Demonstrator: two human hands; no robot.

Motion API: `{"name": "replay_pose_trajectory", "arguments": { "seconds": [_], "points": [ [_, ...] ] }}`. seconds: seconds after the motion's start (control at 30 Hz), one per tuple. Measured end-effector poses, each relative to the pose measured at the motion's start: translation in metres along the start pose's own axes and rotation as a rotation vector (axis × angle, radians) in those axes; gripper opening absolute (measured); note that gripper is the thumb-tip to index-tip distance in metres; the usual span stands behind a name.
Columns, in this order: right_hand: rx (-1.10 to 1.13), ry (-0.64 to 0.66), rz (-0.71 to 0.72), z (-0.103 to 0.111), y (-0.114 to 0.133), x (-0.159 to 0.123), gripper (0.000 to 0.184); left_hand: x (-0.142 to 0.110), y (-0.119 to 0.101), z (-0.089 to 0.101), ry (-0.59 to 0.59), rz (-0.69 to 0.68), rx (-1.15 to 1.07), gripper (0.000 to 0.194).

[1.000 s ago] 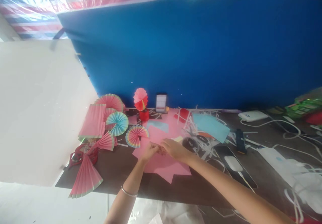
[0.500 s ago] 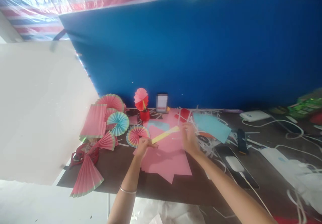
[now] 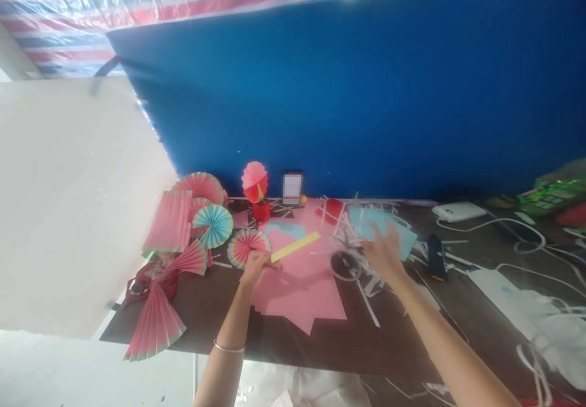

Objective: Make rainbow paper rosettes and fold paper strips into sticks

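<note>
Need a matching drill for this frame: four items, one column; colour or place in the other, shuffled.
1. yellow strip
2. blue sheet
3. tape roll
4. red pot

a. under the right hand
b. by the blue wall, holding a paper flower
c. pinched in the left hand
d. beside the pink paper, left of the right hand

Pairs: 1-c, 2-a, 3-d, 4-b

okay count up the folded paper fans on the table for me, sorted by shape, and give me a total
Full round fans: 2, blue-green and rainbow-edged
Half-open pink fans: 3, at the wall, mid, near edge
Flat pleated pink sheet: 1
Small fan on a stick in the red cup: 1
Total: 7
</note>
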State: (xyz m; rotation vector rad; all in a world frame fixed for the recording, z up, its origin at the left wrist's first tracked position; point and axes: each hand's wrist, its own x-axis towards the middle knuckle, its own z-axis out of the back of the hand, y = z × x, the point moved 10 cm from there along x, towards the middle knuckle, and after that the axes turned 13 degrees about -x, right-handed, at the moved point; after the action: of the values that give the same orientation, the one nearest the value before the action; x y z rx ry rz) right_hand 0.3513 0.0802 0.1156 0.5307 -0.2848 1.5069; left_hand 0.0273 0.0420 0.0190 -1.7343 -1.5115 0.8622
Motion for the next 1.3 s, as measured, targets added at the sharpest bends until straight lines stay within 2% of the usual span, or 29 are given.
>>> {"name": "replay_pose_trajectory", "arguments": {
  "seconds": [0.03, 0.17, 0.23, 0.3, 0.43, 0.63, 0.8, 1.0, 1.3],
  "points": [
    [-0.010, -0.004, 0.101, 0.004, 0.024, -0.007, 0.041, 0.000, 0.000, -0.001, 0.008, 0.005, 0.011, 0.022],
    [0.107, 0.104, 0.663, 0.018, 0.139, -0.053, 0.029, -0.002, 0.004, -0.006, 0.072, 0.036, 0.040, 0.020],
    [0.165, 0.140, 0.792, 0.023, 0.173, -0.071, 0.024, -0.003, 0.007, -0.011, 0.111, 0.067, 0.055, 0.020],
    [0.217, 0.164, 0.815, 0.022, 0.189, -0.078, 0.020, -0.004, 0.010, -0.014, 0.138, 0.099, 0.072, 0.020],
    [0.289, 0.209, 0.740, 0.009, 0.189, -0.080, 0.028, -0.007, 0.015, -0.018, 0.166, 0.147, 0.075, 0.020],
    [0.225, 0.079, 0.769, 0.001, 0.176, -0.093, 0.029, -0.002, 0.032, -0.009, 0.050, 0.205, -0.063, 0.044],
    [0.167, 0.051, 0.791, -0.003, 0.178, -0.101, 0.027, -0.002, 0.039, -0.018, 0.099, 0.220, -0.087, 0.029],
    [0.156, 0.110, 0.843, -0.005, 0.185, -0.099, 0.030, -0.004, 0.037, -0.022, 0.113, 0.246, -0.045, 0.029],
    [0.094, 0.032, 0.940, 0.004, 0.194, -0.097, 0.023, -0.007, 0.032, -0.027, 0.177, 0.228, 0.109, 0.029]
  ]
}}
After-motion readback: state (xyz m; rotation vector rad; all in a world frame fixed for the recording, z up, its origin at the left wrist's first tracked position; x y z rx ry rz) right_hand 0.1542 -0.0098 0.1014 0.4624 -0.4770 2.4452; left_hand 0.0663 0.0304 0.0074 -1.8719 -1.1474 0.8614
